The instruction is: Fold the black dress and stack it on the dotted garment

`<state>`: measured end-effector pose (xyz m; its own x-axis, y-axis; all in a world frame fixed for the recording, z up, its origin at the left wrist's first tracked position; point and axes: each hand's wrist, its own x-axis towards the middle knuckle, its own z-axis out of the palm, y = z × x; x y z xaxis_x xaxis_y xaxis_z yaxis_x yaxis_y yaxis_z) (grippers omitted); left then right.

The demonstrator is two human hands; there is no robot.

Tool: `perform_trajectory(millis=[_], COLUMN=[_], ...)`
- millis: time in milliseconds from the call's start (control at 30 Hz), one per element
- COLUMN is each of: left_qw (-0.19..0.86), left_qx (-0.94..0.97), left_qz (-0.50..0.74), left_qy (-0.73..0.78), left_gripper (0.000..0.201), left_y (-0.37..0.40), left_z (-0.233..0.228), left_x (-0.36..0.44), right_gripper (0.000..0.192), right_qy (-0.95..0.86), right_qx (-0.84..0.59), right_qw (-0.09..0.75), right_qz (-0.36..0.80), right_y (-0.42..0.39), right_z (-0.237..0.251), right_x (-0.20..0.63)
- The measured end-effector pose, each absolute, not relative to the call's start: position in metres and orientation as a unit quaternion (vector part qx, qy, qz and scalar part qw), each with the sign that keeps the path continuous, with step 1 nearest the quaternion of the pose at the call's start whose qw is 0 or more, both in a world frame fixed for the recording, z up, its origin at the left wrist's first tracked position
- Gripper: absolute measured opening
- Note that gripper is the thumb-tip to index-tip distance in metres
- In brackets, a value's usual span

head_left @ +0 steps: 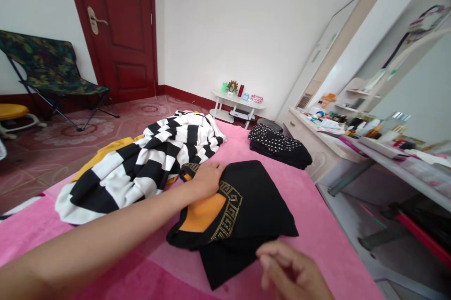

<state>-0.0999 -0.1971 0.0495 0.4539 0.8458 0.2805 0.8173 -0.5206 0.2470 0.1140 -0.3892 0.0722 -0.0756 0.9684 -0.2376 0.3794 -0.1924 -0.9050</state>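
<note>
A black garment (262, 196) with a gold studded key pattern lies partly folded on the pink bed cover, its orange inside (204, 213) showing at the neckline. My left hand (208, 178) rests on top of it near the collar, fingers laid over the fabric and their tips foreshortened. At the near edge of the garment is my right hand (294, 269), slightly blurred, with loosely bent fingers and thumb apart and no cloth visible between them. One black flap (225, 262) sticks out below the folded body, towards me.
A black-and-white checked garment (141, 168) lies heaped over a yellow cloth (105, 152) on the left. Folded black polka-dot clothing (278, 145) sits at the far right of the bed cover (324, 225). A cluttered dressing table (324, 138) stands right; a folding chair (52, 69) is left.
</note>
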Motion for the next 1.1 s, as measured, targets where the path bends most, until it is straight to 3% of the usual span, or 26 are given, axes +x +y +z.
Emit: perform_trajectory(millis=[100, 167, 267, 333, 400, 600, 733, 867, 967, 1100], left_qw=[0.034, 0.047, 0.052, 0.049, 0.045, 0.040, 0.096, 0.191, 0.209, 0.173], left_qx=[0.813, 0.803, 0.801, 0.799, 0.797, 0.796, 0.828, 0.845, 0.857, 0.859], left_qz=[0.297, 0.333, 0.350, 0.352, 0.350, 0.299, 0.187, 0.067, 0.010, -0.049], left_qy=[0.500, 0.491, 0.482, 0.485, 0.490, 0.525, 0.519, 0.496, 0.470, 0.479], left_gripper=[0.053, 0.052, 0.043, 0.037, 0.035, 0.042, 0.064, 0.090, 0.082, 0.065], left_y=[-0.213, -0.218, -0.218, -0.217, -0.217, -0.217, -0.199, -0.172, -0.161, -0.167], left_z=[0.033, 0.031, 0.033, 0.033, 0.032, 0.032, 0.046, 0.070, 0.084, 0.093], left_x=[-0.096, -0.099, -0.104, -0.104, -0.103, -0.099, -0.109, -0.128, -0.136, -0.128], right_gripper=[0.046, 0.055, 0.068, 0.062, 0.055, 0.054, 0.058, 0.055, 0.056, 0.081], right_qy=[-0.588, -0.583, -0.531, -0.506, -0.496, -0.511, -0.543, -0.426, -0.264, -0.213], right_qx=[-0.660, -0.676, -0.684, -0.643, -0.606, -0.600, -0.585, -0.591, -0.588, -0.525], right_qw=[0.388, 0.410, 0.388, 0.355, 0.342, 0.391, 0.365, 0.354, 0.443, 0.495], right_qz=[0.261, 0.188, 0.316, 0.452, 0.519, 0.475, 0.478, 0.586, 0.623, 0.659], right_y=[-0.343, -0.305, -0.263, -0.250, -0.248, -0.254, -0.259, -0.280, -0.310, -0.356], right_z=[0.088, 0.087, 0.076, 0.069, 0.065, 0.056, 0.066, 0.080, 0.071, 0.040], right_x=[0.155, 0.176, 0.185, 0.179, 0.170, 0.163, 0.171, 0.178, 0.179, 0.163])
